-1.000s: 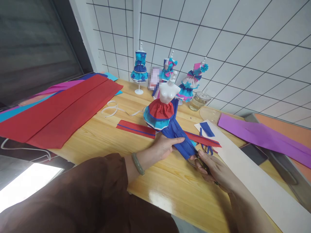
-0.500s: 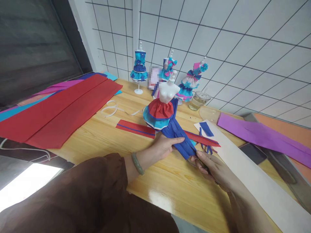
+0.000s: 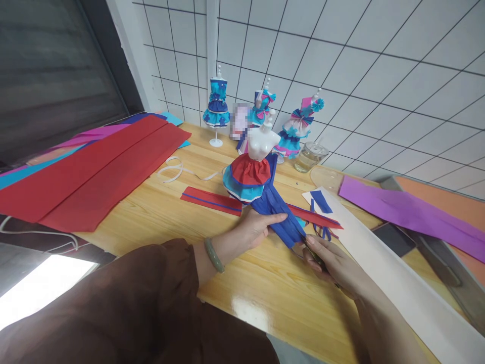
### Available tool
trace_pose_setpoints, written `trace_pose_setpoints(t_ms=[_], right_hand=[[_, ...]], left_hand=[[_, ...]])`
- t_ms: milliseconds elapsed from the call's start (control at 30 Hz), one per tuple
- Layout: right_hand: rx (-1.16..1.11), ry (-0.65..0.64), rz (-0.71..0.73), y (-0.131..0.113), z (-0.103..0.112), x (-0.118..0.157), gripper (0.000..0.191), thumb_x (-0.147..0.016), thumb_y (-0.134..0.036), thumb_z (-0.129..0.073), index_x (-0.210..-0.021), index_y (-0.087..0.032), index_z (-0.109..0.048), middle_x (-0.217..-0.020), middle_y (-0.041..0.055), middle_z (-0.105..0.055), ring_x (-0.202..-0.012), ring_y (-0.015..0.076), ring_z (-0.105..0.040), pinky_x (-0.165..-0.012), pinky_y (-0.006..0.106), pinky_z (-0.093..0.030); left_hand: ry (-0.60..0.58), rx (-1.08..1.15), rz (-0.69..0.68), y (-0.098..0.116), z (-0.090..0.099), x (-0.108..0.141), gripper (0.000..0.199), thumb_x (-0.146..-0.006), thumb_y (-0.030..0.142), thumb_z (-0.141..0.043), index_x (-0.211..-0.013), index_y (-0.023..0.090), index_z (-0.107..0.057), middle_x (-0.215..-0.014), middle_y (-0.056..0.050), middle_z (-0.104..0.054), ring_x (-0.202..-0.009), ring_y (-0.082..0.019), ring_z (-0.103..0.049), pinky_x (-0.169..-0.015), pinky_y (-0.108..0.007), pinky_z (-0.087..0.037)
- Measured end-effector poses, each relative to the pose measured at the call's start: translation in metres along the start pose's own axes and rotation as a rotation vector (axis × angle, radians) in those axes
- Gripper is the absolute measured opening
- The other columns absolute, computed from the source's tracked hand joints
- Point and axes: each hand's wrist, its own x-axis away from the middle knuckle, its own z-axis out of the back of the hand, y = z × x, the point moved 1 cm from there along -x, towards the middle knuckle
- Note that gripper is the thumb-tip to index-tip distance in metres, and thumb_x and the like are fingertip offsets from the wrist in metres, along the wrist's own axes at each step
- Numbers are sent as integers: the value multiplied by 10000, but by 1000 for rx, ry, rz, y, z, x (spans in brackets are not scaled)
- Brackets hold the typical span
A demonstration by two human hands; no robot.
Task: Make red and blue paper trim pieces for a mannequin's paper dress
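Wood surface (image 3: 257, 283), clock from me: my right grip (image 3: 328, 258) at 1, closed on scissors (image 3: 317, 258) at the end of the blue strip (image 3: 271, 201). My left grip (image 3: 255, 226), 12 o'clock, pinches that strip. Skirted mannequin (image 3: 250, 174) just beyond, 12; dressed mannequins (image 3: 218, 105) farther back.

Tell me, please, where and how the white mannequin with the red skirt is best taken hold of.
Probably by its bare torso, gripping both sides from the near side, above the gathered skirt. The torso is smooth and uncovered, while the skirt flares and could crumple; dressed mannequins stand beyond it.
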Motion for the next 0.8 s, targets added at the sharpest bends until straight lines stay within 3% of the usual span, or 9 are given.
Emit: trace_pose_setpoints(t_ms=[167,500,800], right_hand=[[-76,-23,-23,-1,0,1,456,-848,-606,-405,-663,-190,-430,-569,-46,-394,-418,46,-292,-378,200,-161],[-268,-151,79,-3,3,1,251,-869,-424,-517,-812,-180,-517,-749,-31,-454,-422,5,-318,-439,224,-237],[-221,-145,94,-3,2,2,304,-910,-439,-429,-784,-178,-521,-717,-31,-465,-412,16,-357,-423,219,-266]], left_hand=[[24,34,-34,0,0,-1,434,-466,78,-820,-838,142,-604,-827,-27,-659,-755,-170,-622,-757,-393,-506],[12,30,-25,0,-1,0,461,-465,81,-820,-864,143,-599,-874,-35,-656,-796,-180,-619,-777,-408,-499],[-35,-7,-6,-2,-1,2,460,-465,84,-818,-868,131,-601,-849,-35,-660,-791,-157,-619,-829,-374,-470]])
